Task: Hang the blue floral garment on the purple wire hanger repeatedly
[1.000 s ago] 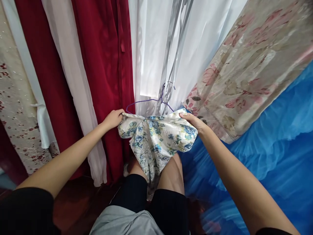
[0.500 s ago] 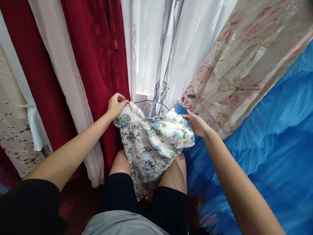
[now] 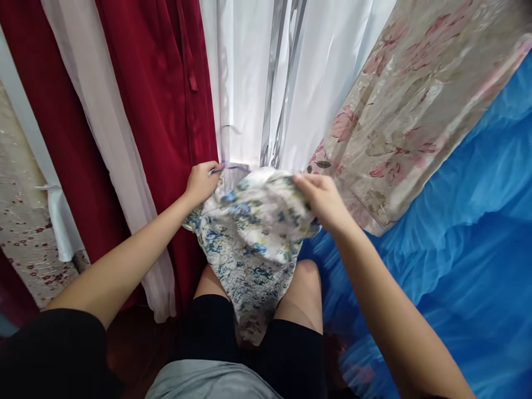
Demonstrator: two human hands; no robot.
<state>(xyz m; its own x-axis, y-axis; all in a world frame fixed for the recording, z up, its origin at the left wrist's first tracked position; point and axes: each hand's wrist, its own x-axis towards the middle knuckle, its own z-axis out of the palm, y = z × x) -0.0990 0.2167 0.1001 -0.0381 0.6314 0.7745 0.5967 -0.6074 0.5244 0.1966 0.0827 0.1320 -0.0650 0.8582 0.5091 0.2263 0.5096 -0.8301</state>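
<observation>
A short-sleeved floral blouse (image 3: 253,238), white with blue and yellow flowers, hangs down between my knees. My right hand (image 3: 323,200) pinches its neckline or shoulder on the right, and the cloth there is bunched and folded over. My left hand (image 3: 200,184) is closed on one end of a thin purple hanger (image 3: 238,167), beside the blouse's left shoulder. The hanger is smeared by motion, and it seems to lie outside the neck opening. Whether my left fingers also grip cloth I cannot tell.
Long garments hang close around: dark red (image 3: 160,111) and pale pink ones on the left, white (image 3: 245,83) with grey ribbons ahead. On the right are a beige floral one (image 3: 386,133) and a ruffled blue tulle one (image 3: 465,266). Dark floor shows below.
The hanger has shifted left, out of the blouse's right shoulder, and its end is now in my left hand. My right hand has moved left, gathering the cloth.
</observation>
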